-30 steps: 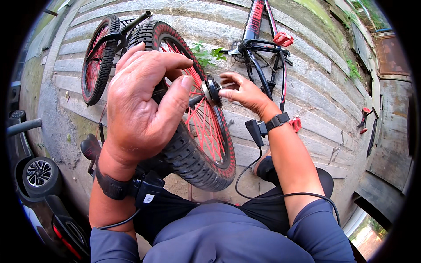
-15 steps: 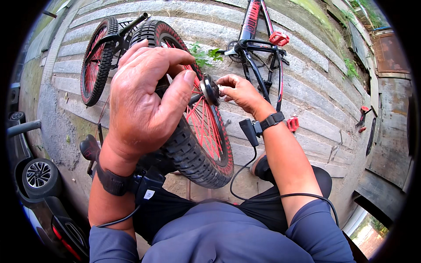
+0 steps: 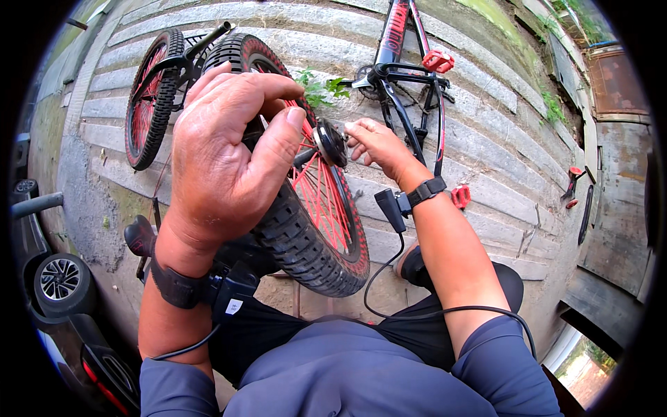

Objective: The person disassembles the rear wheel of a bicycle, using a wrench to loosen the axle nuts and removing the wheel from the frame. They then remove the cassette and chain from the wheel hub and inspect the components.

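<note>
Outdoor paved yard, probably home bike-repair spot: concrete paving, weeds, dismantled bicycle frame, spare wheel.

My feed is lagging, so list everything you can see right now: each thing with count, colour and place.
wheel: one, black knobby tyre, red rim and spokes, upright at centre, above the lap
hub: one, dark metal disc at the wheel's centre, between the two hands
second wheel: one, black tyre, red spokes, upper left on the paving
frame: one, black and red, top centre on the paving
pedals: two, red, one on the frame, one by the right wrist
weed: one, green, behind the wheel
scooter wheel: one, black, lower left
left hand: gripping the wheel, thumb near the hub
right hand: fingertips at the hub
</note>
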`<state>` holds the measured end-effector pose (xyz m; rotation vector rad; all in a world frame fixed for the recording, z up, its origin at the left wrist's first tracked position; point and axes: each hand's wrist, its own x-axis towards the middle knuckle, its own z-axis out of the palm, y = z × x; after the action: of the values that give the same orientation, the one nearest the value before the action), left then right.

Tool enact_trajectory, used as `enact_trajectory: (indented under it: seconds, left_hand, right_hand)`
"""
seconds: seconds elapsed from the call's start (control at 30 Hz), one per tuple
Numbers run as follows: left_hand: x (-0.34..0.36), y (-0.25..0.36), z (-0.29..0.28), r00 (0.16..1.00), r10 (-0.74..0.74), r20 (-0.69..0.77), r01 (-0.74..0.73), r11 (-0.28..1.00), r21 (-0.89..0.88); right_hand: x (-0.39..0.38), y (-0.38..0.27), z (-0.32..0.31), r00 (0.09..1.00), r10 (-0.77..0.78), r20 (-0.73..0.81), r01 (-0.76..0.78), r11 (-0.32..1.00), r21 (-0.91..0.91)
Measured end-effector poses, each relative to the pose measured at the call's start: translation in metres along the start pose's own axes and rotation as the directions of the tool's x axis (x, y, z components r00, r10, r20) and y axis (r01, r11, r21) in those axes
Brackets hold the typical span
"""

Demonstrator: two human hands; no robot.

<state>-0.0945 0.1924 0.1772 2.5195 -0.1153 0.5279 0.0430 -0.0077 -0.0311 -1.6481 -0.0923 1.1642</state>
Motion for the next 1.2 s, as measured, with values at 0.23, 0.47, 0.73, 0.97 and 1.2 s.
enact_trajectory:
  seconds: [0.23,0.47,0.73,0.97,1.2]
  left_hand:
    - [0.001,0.002,0.000,1.000,0.005,-0.014,-0.005,1.000,-0.004]
    - [0.001,0.000,-0.001,1.000,0.009,-0.016,-0.009,1.000,0.005]
    - [0.002,0.001,0.000,1.000,-0.004,-0.008,0.004,1.000,-0.007]
    - [0.001,0.000,0.002,1.000,0.013,-0.016,-0.013,1.000,-0.003]
    - [0.003,0.003,0.002,1.000,-0.002,-0.014,0.002,1.000,-0.002]
  right_hand:
    - [0.007,0.012,0.009,0.932,-0.356,-0.070,0.351,0.934,-0.071]
    - [0.006,0.003,0.003,0.997,-0.075,-0.021,0.071,0.984,-0.161]
    - [0.004,-0.002,0.005,0.999,-0.006,-0.040,0.003,0.997,-0.076]
    - [0.001,0.007,0.000,0.984,-0.141,0.110,0.149,0.987,-0.064]
    - [0.007,0.009,0.005,0.992,-0.117,-0.045,0.112,0.988,-0.102]
